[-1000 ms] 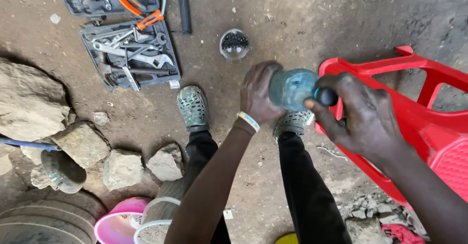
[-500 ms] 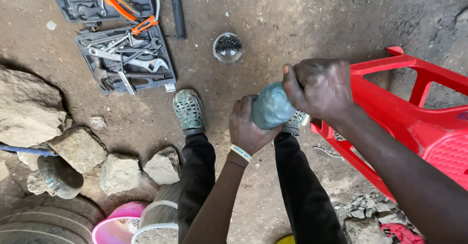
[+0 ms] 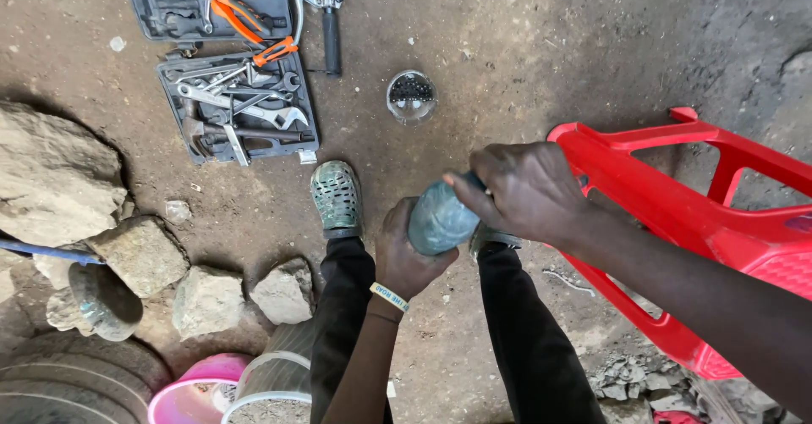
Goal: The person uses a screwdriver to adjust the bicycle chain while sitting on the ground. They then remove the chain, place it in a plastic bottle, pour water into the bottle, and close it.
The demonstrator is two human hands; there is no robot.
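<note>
Head view: both hands meet over the knees around a dusty blue-grey cylinder (image 3: 440,218). The left hand (image 3: 406,259) cups it from below with fingers wrapped round its lower end; the right hand (image 3: 529,189) closes over its top end, fingers curled and pressed onto it.

Just right of the right hand, a tipped red plastic chair (image 3: 677,212) crowds that side. Ahead of the hands the dirt floor (image 3: 524,60) lies open, apart from a small round tin (image 3: 411,96) and, farther off to the left, an open tool case (image 3: 238,107) with wrenches and orange-handled pliers. Left of the left hand sit rocks (image 3: 135,255); a pink basin (image 3: 199,390) and a pale bucket (image 3: 271,377) are cut by the bottom edge.

The cylinder's ends are hidden under the palms, so its exact kind is unclear.
</note>
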